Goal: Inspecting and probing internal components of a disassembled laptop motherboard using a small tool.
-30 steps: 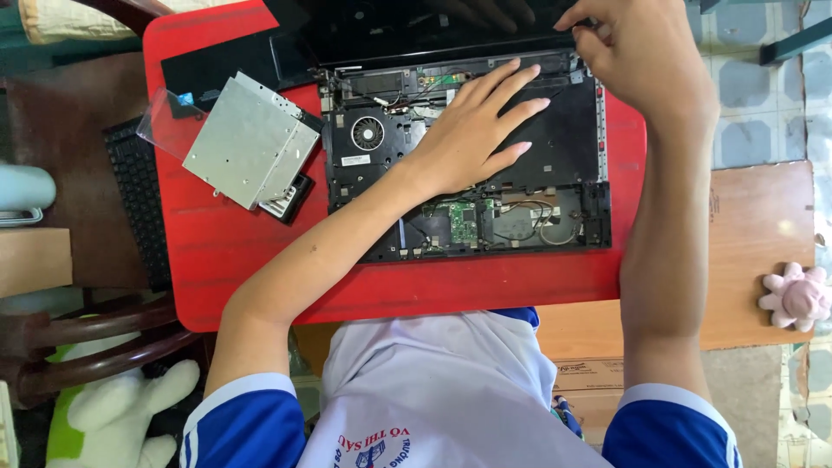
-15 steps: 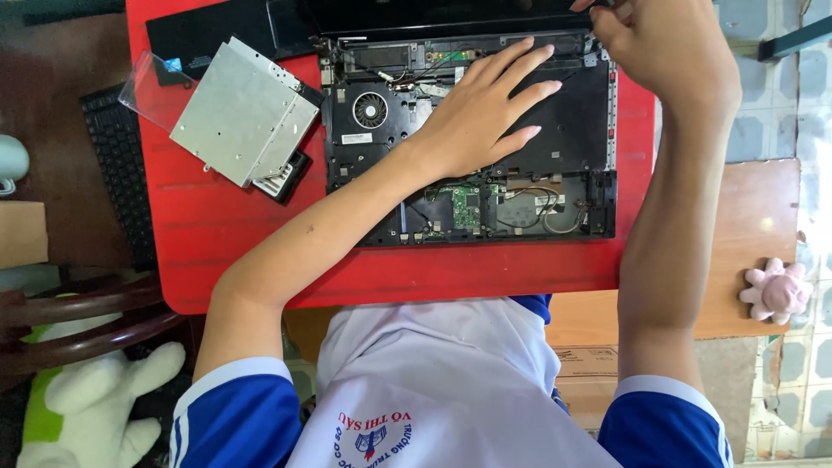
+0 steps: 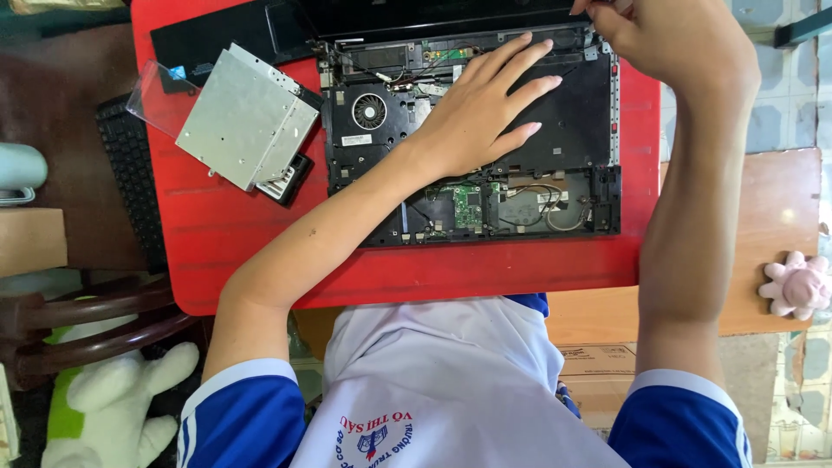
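An opened black laptop base (image 3: 572,130) lies on a red table (image 3: 225,243), its fan (image 3: 370,111) and green circuit board (image 3: 468,206) exposed. My left hand (image 3: 481,108) rests flat on the laptop's middle, fingers spread, holding nothing. My right hand (image 3: 672,39) is at the laptop's far right corner by the hinge, fingers curled and pinching something small there that I cannot make out.
A silver drive unit (image 3: 247,130) lies on the table left of the laptop, with a black panel (image 3: 217,43) behind it. A black keyboard (image 3: 130,182) sits off the table's left edge. A wooden surface (image 3: 780,225) holds a pink plush toy (image 3: 797,286). A white plush (image 3: 104,399) lies lower left.
The view has shifted, so the table and laptop sit higher in frame. My left hand stays flat on the laptop; my right hand stays at the far right corner.
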